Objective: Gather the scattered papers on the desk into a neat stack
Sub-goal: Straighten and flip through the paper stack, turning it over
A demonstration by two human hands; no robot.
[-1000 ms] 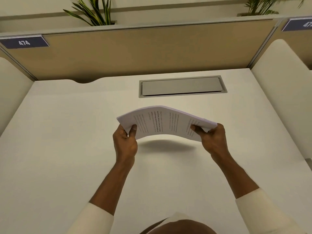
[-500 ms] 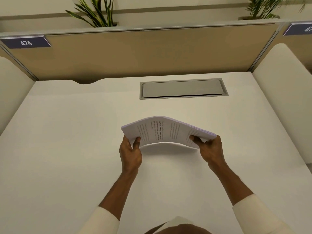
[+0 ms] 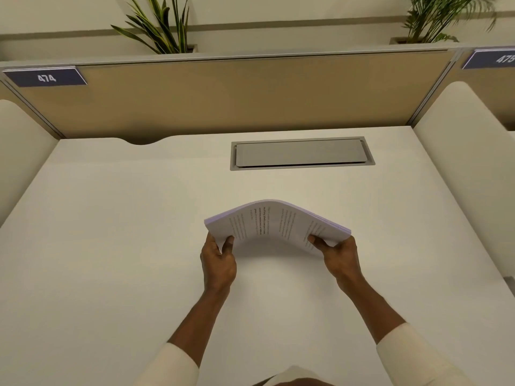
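A stack of printed white papers is held over the middle of the white desk, bowed upward into an arch. My left hand grips its left end, thumb on top. My right hand grips its right end the same way. The stack's lower edge is close to the desk surface; whether it touches I cannot tell. No loose sheets lie elsewhere on the desk.
A grey cable hatch is set into the desk behind the papers. A tan partition with a "474" label closes the back. Rounded cream side panels flank the desk, and plants stand beyond.
Both hands have lowered the arched stack toward the desk and closer to me. The shadow under it has shrunk. The hands have moved slightly nearer each other.
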